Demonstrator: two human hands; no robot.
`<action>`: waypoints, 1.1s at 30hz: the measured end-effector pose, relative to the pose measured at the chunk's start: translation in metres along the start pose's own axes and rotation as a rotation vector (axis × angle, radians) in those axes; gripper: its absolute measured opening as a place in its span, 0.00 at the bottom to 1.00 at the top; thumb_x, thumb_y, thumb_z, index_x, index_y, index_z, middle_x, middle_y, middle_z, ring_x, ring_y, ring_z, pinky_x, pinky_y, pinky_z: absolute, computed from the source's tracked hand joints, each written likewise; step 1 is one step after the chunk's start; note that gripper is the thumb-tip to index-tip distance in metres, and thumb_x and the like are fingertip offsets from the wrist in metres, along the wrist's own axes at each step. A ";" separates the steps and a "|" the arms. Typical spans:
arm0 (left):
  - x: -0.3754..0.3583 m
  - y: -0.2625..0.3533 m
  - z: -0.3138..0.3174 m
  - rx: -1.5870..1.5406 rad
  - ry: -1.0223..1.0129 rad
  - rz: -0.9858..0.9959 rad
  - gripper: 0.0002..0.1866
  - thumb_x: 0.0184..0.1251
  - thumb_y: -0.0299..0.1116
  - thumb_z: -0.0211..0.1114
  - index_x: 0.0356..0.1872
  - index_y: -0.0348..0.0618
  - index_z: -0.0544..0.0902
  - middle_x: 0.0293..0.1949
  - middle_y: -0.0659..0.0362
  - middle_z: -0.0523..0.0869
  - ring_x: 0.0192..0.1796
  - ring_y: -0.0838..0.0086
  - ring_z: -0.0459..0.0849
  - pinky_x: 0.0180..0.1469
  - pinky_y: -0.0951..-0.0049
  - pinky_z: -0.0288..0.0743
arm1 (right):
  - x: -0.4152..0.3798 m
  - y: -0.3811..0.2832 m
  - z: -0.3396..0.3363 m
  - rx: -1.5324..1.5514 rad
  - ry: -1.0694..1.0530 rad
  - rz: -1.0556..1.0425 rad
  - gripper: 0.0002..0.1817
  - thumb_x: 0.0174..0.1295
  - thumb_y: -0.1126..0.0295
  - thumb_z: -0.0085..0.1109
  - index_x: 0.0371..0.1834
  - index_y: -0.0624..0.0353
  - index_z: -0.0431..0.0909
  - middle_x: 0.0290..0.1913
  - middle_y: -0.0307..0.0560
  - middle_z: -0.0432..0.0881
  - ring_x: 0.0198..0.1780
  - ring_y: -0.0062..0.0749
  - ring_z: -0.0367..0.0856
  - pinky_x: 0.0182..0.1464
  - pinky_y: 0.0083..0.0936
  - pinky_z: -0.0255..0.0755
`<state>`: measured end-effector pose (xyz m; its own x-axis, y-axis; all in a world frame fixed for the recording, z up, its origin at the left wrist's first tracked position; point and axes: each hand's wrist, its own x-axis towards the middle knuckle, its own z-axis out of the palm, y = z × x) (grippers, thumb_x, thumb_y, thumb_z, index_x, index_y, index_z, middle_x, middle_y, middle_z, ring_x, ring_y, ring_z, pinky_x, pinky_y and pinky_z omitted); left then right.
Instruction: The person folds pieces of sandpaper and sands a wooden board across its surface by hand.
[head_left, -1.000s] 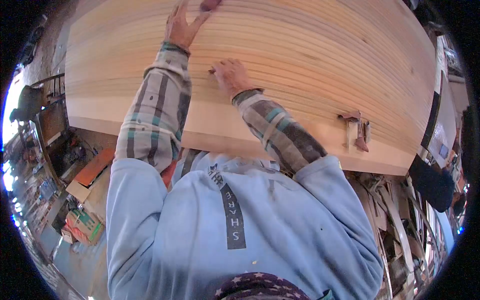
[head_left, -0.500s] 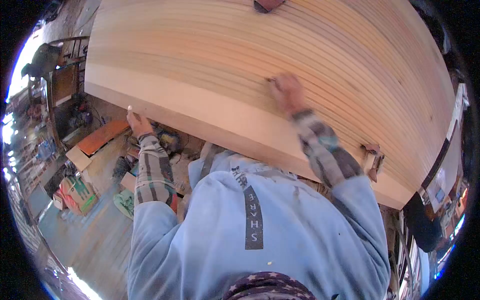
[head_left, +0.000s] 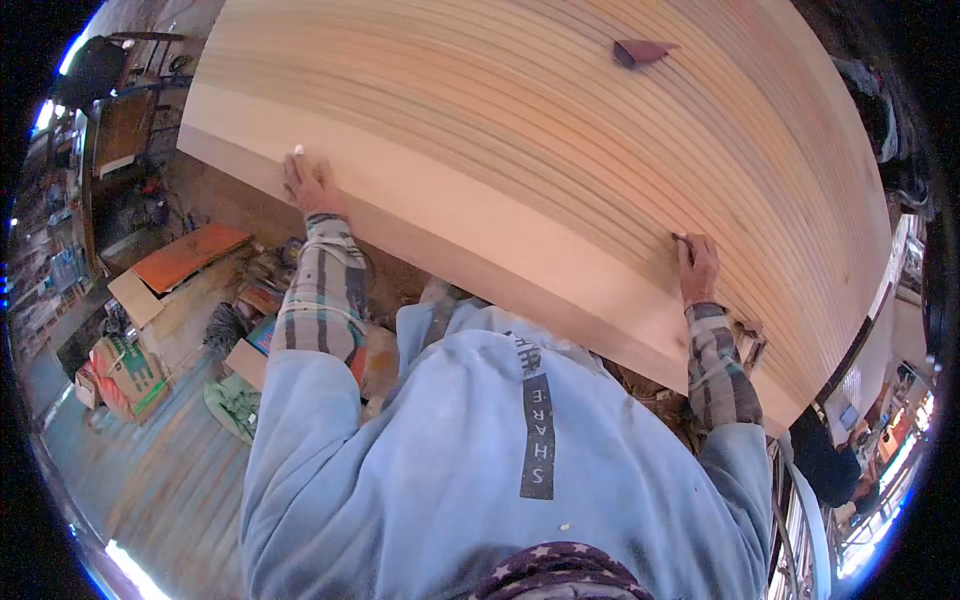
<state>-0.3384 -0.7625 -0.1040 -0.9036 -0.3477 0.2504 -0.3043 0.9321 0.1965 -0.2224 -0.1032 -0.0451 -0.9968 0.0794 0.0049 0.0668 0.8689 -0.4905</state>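
Note:
A large wooden panel (head_left: 400, 190) with many parallel grooves and a smooth border lies in front of me. My left hand (head_left: 315, 187) rests on the smooth border near the left corner, fingers spread, with a white tip on one finger. On the grooves at the right, my right hand (head_left: 699, 268) is closed round a small dark piece that pokes out beside its fingertips; what it is I cannot make out. Farther up the panel lies a folded piece of brown sandpaper (head_left: 641, 53). A small block-like object (head_left: 750, 345) sits beside my right forearm.
Below the panel at the left are an orange board (head_left: 190, 257), a cardboard flap (head_left: 135, 298), a red and green bag (head_left: 132, 378) and a green bag (head_left: 236, 405) on the floor. A dark chair-like object stands at the upper left. Cluttered shelving lines the far left.
My right hand has moved right and nearer the panel's front edge along the grooves. My left hand has moved from the edge onto the border. The view has shifted.

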 end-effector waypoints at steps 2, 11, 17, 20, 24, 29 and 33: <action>0.001 0.010 -0.003 0.059 -0.029 -0.033 0.31 0.75 0.50 0.53 0.73 0.47 0.64 0.74 0.47 0.62 0.77 0.52 0.56 0.76 0.44 0.46 | 0.013 -0.030 0.025 -0.029 0.036 -0.044 0.04 0.62 0.73 0.61 0.38 0.59 0.81 0.35 0.52 0.80 0.42 0.49 0.78 0.46 0.41 0.73; -0.004 0.021 -0.011 0.055 -0.041 -0.045 0.31 0.74 0.48 0.54 0.73 0.47 0.63 0.76 0.47 0.59 0.78 0.53 0.53 0.76 0.42 0.43 | 0.181 -0.300 0.205 0.232 0.047 -0.343 0.10 0.61 0.62 0.61 0.38 0.55 0.82 0.37 0.50 0.83 0.47 0.48 0.80 0.54 0.44 0.73; -0.002 0.023 -0.014 0.027 -0.018 -0.070 0.32 0.73 0.50 0.56 0.73 0.47 0.65 0.75 0.48 0.60 0.78 0.55 0.54 0.76 0.43 0.44 | 0.288 -0.471 0.305 0.178 -0.085 -0.474 0.12 0.62 0.59 0.58 0.38 0.55 0.83 0.40 0.53 0.84 0.48 0.46 0.80 0.57 0.42 0.69; -0.004 0.014 -0.008 -0.049 -0.016 -0.083 0.32 0.72 0.51 0.57 0.72 0.48 0.67 0.75 0.48 0.62 0.78 0.55 0.55 0.76 0.43 0.44 | 0.291 -0.490 0.326 0.140 0.082 -0.463 0.11 0.58 0.62 0.61 0.34 0.58 0.81 0.38 0.53 0.82 0.46 0.50 0.79 0.49 0.44 0.72; -0.004 0.010 -0.005 -0.092 0.061 -0.034 0.32 0.72 0.50 0.57 0.72 0.49 0.67 0.74 0.48 0.64 0.77 0.54 0.57 0.76 0.44 0.46 | 0.251 -0.420 0.263 0.137 -0.006 -0.574 0.11 0.61 0.63 0.59 0.36 0.59 0.81 0.38 0.55 0.83 0.44 0.52 0.80 0.49 0.45 0.72; -0.009 0.003 0.006 -0.024 0.110 -0.040 0.31 0.71 0.50 0.56 0.72 0.53 0.68 0.73 0.51 0.66 0.76 0.56 0.59 0.76 0.46 0.46 | 0.156 -0.261 0.145 0.077 -0.018 -0.610 0.08 0.63 0.65 0.57 0.34 0.56 0.83 0.36 0.50 0.83 0.46 0.49 0.80 0.51 0.42 0.72; -0.008 -0.007 0.030 0.052 0.154 -0.044 0.29 0.72 0.51 0.54 0.72 0.58 0.68 0.74 0.57 0.66 0.76 0.60 0.61 0.76 0.47 0.48 | 0.055 -0.085 0.056 0.053 0.003 -0.314 0.06 0.63 0.67 0.63 0.35 0.59 0.83 0.32 0.50 0.82 0.39 0.46 0.80 0.43 0.38 0.72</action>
<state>-0.3382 -0.7636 -0.1359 -0.8334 -0.3958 0.3857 -0.3611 0.9183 0.1620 -0.2858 -0.2004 -0.0523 -0.9683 -0.1870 0.1656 -0.2464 0.8244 -0.5095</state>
